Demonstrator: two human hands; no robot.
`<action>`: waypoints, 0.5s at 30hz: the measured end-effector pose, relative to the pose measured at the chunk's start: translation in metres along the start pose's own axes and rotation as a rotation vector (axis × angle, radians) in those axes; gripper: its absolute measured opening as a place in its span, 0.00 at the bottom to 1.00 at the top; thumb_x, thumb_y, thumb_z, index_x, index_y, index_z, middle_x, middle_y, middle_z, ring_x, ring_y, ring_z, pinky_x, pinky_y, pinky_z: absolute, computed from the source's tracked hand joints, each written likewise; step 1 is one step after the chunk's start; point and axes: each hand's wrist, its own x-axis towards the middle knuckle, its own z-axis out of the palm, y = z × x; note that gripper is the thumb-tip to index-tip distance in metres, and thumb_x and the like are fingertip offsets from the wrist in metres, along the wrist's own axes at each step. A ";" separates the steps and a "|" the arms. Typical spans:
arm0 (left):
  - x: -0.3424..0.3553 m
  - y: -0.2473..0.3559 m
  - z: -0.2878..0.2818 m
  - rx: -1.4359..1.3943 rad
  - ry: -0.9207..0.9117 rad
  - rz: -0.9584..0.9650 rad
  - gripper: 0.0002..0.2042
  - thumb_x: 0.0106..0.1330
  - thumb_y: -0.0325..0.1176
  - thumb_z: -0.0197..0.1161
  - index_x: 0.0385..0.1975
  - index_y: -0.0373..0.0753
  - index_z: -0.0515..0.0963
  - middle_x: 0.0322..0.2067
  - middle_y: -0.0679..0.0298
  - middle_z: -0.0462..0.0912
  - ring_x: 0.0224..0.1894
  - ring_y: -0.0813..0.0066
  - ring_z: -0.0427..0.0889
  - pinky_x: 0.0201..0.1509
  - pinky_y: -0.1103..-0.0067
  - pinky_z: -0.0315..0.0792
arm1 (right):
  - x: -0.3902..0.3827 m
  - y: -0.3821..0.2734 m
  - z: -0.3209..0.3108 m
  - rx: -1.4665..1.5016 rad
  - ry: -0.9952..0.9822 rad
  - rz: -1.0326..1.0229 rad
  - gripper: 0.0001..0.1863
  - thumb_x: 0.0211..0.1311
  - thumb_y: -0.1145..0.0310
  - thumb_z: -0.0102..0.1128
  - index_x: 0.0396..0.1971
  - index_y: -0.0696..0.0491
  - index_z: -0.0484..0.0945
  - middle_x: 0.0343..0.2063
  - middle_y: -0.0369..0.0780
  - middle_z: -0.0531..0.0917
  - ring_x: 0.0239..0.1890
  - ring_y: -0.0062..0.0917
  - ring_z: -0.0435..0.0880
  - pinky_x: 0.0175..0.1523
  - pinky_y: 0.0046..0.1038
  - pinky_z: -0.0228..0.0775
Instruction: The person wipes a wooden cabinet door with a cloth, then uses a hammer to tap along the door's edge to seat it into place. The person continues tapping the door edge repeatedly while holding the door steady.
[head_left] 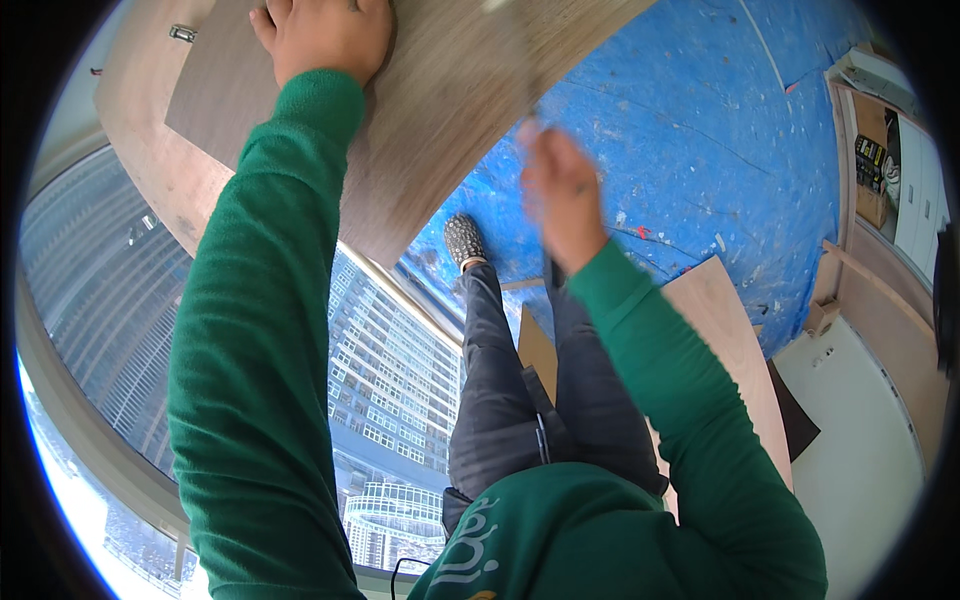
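Note:
My left hand [335, 35] lies palm down on a brown wood-grain panel [430, 130]. Its little finger is spread to the side, and the upper edge of the view cuts off the other fingertips. Past the panel's right edge, my right hand [565, 190] is closed and smeared by motion. From it a long, thin tool [522, 65] reaches up over the panel; blur hides its kind, though a pale spot shows near its far end.
Under the panel is a lighter plywood sheet [150, 150] with a small metal fitting [183, 33] on it. Blue sheeting [690, 150] with scraps covers the floor. Windows [390, 370] line the left. Another plywood board [725, 350] leans near my right arm; an open cabinet [870, 160] stands far right.

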 end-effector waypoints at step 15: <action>-0.008 0.012 -0.009 0.036 -0.156 0.158 0.33 0.77 0.55 0.42 0.73 0.37 0.62 0.76 0.53 0.56 0.79 0.53 0.49 0.82 0.60 0.38 | -0.086 0.081 -0.098 0.125 0.045 0.315 0.20 0.80 0.52 0.48 0.30 0.50 0.70 0.17 0.32 0.70 0.15 0.15 0.68 0.21 0.21 0.61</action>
